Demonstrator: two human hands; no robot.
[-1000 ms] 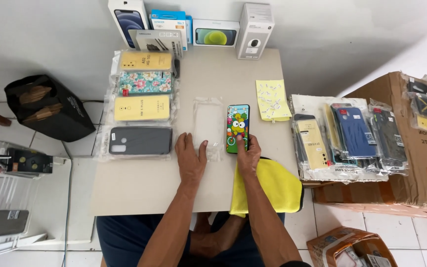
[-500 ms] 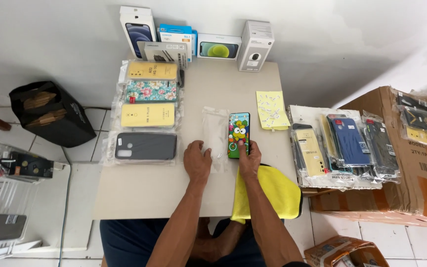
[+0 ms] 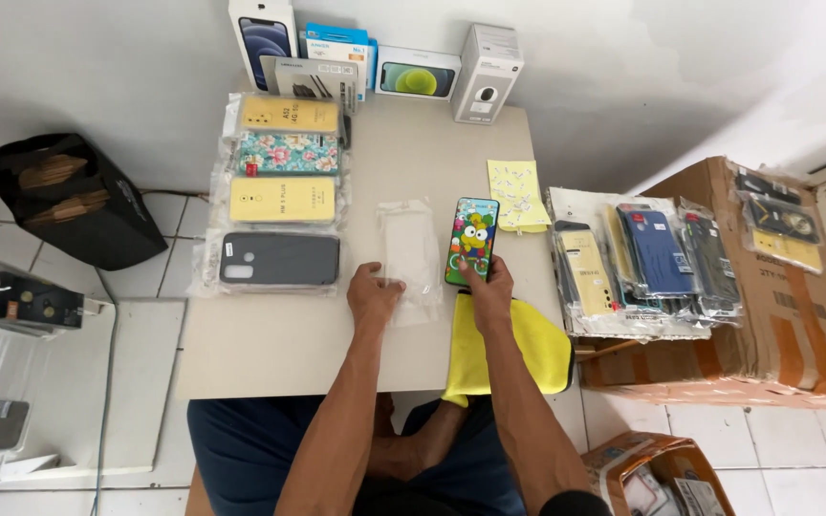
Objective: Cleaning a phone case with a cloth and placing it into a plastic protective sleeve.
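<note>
Now left hand [image 3: 373, 294] flat on clear sleeve [image 3: 409, 247], right hand [image 3: 489, 287] fingers pinching phone [image 3: 471, 241].

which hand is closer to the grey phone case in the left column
Left. The left hand rests on the clear plastic sleeve, just right of the grey phone case. The right hand is farther right, touching the cartoon-patterned phone.

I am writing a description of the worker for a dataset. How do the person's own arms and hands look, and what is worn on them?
Both forearms are bare: no sleeves reach into view. The left hand and the right hand carry no gloves, and no watch, ring or bracelet can be seen on the wrists or fingers. Below the arms, dark blue clothing covers the lap.
</note>
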